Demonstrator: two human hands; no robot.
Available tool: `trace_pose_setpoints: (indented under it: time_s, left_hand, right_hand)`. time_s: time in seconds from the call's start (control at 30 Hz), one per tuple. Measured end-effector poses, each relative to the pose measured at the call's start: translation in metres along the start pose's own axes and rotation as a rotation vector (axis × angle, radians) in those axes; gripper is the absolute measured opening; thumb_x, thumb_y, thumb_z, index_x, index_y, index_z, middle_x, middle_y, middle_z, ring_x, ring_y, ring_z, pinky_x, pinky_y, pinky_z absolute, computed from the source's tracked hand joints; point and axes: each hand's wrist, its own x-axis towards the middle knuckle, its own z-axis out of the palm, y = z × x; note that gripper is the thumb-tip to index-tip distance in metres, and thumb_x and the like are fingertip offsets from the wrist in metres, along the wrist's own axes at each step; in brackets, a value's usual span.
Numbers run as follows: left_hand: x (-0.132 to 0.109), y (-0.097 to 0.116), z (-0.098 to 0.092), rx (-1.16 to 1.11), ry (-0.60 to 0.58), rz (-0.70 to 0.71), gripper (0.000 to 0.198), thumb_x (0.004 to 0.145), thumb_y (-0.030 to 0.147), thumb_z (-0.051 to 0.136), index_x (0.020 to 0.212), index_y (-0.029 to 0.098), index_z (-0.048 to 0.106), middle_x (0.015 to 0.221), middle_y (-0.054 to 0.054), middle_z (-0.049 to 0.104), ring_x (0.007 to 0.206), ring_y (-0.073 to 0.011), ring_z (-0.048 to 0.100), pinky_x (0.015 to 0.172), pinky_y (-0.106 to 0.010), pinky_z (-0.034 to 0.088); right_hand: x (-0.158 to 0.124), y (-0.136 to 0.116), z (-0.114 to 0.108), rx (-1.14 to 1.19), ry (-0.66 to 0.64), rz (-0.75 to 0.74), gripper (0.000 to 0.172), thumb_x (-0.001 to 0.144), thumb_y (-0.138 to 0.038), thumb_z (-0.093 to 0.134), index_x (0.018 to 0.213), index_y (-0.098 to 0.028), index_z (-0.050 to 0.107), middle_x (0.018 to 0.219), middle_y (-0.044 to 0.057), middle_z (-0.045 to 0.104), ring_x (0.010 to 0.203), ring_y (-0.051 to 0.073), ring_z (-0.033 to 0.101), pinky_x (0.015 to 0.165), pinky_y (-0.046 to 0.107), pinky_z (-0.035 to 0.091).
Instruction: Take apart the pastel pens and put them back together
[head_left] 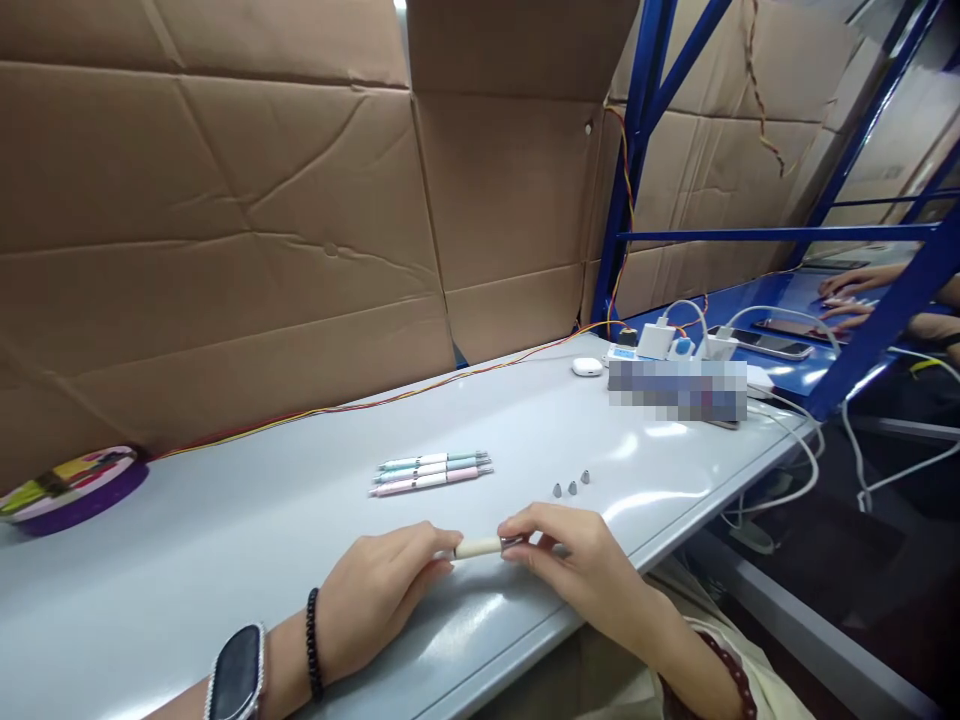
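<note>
Both my hands hold one cream-coloured pen (480, 547) just above the near edge of the grey table (247, 530). My left hand (382, 595) pinches its left end. My right hand (574, 560) closes its fingers on the right end, where a metal part shows. Three pastel pens (431, 473) lie side by side a little farther back. Three small metal tips (570, 486) stand to the right of them.
A purple round tin (71, 490) sits at the far left. Chargers and a power strip (675, 350), a white earbud case (586, 367) and cables crowd the back right. Cardboard walls (225, 220) stand behind. Another person's hands (847, 295) rest on the blue shelf.
</note>
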Motion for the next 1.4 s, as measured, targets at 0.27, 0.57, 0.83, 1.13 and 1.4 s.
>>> trace_pose_setpoints:
  time_s: [0.27, 0.57, 0.83, 1.13, 1.4]
  left_hand:
    - [0.001, 0.000, -0.001, 0.026, -0.002, 0.027, 0.019, 0.098, 0.026, 0.031, 0.108, 0.023, 0.046, 0.082, 0.000, 0.063, 0.066, -0.0129, 0.059, 0.057, -0.020, 0.044]
    - [0.002, 0.002, -0.004, 0.041, -0.016, 0.084, 0.019, 0.095, 0.020, 0.037, 0.113, 0.023, 0.043, 0.080, -0.001, 0.060, 0.066, -0.0135, 0.056, 0.058, -0.021, 0.043]
    - [0.003, 0.012, -0.009, 0.096, -0.106, 0.341, 0.024, 0.088, 0.030, 0.037, 0.109, 0.024, 0.047, 0.109, -0.011, 0.053, 0.058, -0.0138, 0.050, 0.054, -0.027, 0.041]
    - [0.005, 0.017, -0.013, -0.015, -0.054, 0.449, 0.041, 0.089, 0.043, 0.019, 0.060, 0.021, 0.037, 0.056, -0.001, 0.035, 0.042, -0.0142, 0.024, 0.040, -0.029, 0.019]
    - [0.007, 0.017, -0.009, -0.030, -0.025, 0.478, 0.047, 0.088, 0.051, 0.017, 0.060, 0.020, 0.037, 0.056, -0.001, 0.037, 0.041, -0.0133, 0.025, 0.039, -0.029, 0.018]
  right_hand:
    - [0.000, -0.004, 0.000, -0.113, -0.006, -0.009, 0.016, 0.087, -0.029, 0.055, 0.098, -0.019, 0.058, 0.078, 0.000, 0.062, 0.063, 0.011, 0.054, 0.059, 0.021, 0.042]
    - [0.001, -0.001, 0.000, -0.190, -0.083, 0.019, 0.038, 0.094, -0.037, 0.039, 0.062, -0.019, 0.047, 0.057, -0.003, 0.046, 0.054, 0.011, 0.043, 0.053, 0.023, 0.030]
    - [-0.001, -0.001, -0.004, 0.236, 0.137, 0.156, 0.044, 0.094, -0.041, 0.035, 0.056, -0.020, 0.039, 0.050, -0.004, 0.041, 0.048, 0.010, 0.040, 0.051, 0.022, 0.032]
    - [0.001, -0.002, -0.012, 0.426, -0.257, 0.221, 0.030, 0.080, -0.039, 0.061, 0.061, -0.017, 0.051, 0.048, -0.005, 0.050, 0.045, 0.007, 0.043, 0.044, 0.018, 0.029]
    - [0.001, -0.001, -0.012, 0.405, -0.223, 0.225, 0.030, 0.080, -0.036, 0.061, 0.061, -0.017, 0.048, 0.047, -0.005, 0.049, 0.045, 0.007, 0.044, 0.043, 0.017, 0.030]
